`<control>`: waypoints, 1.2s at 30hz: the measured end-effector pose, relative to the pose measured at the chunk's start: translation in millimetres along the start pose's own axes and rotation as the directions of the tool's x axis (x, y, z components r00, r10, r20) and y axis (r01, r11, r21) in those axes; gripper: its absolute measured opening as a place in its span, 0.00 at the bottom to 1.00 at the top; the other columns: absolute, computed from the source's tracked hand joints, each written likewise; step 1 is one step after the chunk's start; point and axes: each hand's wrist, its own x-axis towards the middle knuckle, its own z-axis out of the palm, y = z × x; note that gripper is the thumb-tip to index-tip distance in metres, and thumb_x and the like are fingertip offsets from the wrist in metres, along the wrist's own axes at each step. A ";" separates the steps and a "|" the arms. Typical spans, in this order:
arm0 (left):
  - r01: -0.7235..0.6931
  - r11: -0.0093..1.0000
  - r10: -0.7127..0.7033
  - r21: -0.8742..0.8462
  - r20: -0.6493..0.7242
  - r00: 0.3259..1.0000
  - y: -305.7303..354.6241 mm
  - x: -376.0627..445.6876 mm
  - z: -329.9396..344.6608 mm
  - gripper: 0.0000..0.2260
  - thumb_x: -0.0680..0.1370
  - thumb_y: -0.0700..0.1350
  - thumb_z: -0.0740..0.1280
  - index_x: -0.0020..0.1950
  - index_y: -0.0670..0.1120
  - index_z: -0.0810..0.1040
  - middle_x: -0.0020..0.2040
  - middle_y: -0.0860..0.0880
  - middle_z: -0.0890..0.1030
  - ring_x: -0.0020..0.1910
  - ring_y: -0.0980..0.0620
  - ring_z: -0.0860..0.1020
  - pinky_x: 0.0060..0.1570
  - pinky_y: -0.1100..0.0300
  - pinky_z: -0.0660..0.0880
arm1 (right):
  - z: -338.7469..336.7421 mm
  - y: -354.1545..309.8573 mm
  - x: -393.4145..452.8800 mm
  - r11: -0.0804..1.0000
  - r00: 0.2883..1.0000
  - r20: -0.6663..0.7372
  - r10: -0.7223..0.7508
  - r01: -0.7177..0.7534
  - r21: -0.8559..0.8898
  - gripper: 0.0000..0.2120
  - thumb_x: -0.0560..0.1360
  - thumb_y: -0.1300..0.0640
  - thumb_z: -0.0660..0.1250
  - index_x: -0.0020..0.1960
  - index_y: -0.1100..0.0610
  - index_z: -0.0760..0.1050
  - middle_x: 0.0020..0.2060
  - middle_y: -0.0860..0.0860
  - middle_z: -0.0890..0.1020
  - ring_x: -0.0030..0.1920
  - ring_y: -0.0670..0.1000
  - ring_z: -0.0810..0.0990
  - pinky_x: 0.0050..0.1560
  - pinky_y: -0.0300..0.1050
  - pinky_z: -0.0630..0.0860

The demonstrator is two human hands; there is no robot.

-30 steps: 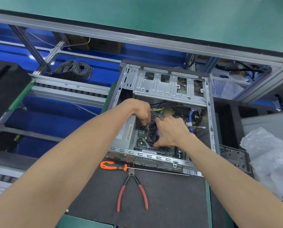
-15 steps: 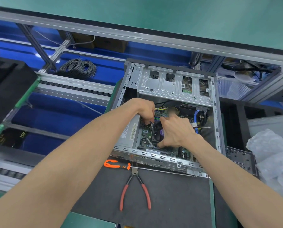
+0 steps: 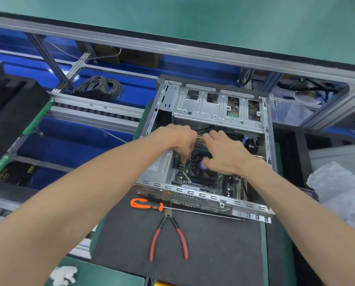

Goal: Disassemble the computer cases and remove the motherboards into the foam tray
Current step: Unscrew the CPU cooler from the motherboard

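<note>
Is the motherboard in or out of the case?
In: the motherboard lies inside the open case, both hands over it.

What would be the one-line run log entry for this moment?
left hand in case | right hand over fan | pliers, screwdriver unused

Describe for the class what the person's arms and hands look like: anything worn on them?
Both forearms are bare with no sleeves in view. The left hand and right hand wear no gloves; no watch, ring or wrist strap shows.
</note>
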 end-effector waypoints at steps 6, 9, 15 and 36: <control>-0.025 0.986 0.016 -0.163 -0.061 0.998 -3.6 -9.7 -1.8 0.04 0.72 0.43 0.71 0.45 0.51 0.80 0.47 0.51 0.81 0.48 0.48 0.81 0.50 0.48 0.80 | -42.1 -16.5 -5.2 0.833 0.988 -0.145 -0.045 0.117 0.540 0.20 0.75 0.70 0.61 0.62 0.53 0.66 0.51 0.51 0.79 0.43 0.47 0.75 0.40 0.39 0.72; -0.063 0.975 0.048 -0.211 -0.076 0.996 -3.4 -10.9 -2.9 0.03 0.76 0.45 0.71 0.46 0.50 0.77 0.45 0.51 0.81 0.48 0.47 0.79 0.51 0.51 0.78 | -45.2 -19.4 -9.5 0.710 0.965 -0.263 0.010 0.179 0.681 0.11 0.78 0.60 0.68 0.55 0.51 0.68 0.44 0.53 0.84 0.41 0.49 0.81 0.44 0.44 0.76; -0.123 0.987 0.138 -0.102 0.166 0.976 5.6 -6.3 -8.4 0.04 0.81 0.43 0.63 0.51 0.43 0.75 0.48 0.46 0.78 0.50 0.43 0.77 0.56 0.49 0.76 | -10.0 -23.2 -21.4 0.700 0.950 -0.300 0.088 0.155 0.697 0.10 0.78 0.51 0.70 0.50 0.46 0.67 0.36 0.47 0.81 0.31 0.44 0.75 0.33 0.38 0.72; -0.131 0.971 0.167 -0.199 0.178 0.970 2.3 -0.3 -9.8 0.11 0.77 0.41 0.68 0.36 0.53 0.73 0.36 0.53 0.75 0.34 0.55 0.72 0.37 0.60 0.68 | -10.9 -39.0 -18.8 0.937 0.955 -0.282 -0.096 0.183 0.299 0.15 0.81 0.47 0.64 0.56 0.59 0.68 0.31 0.49 0.74 0.35 0.55 0.74 0.36 0.49 0.65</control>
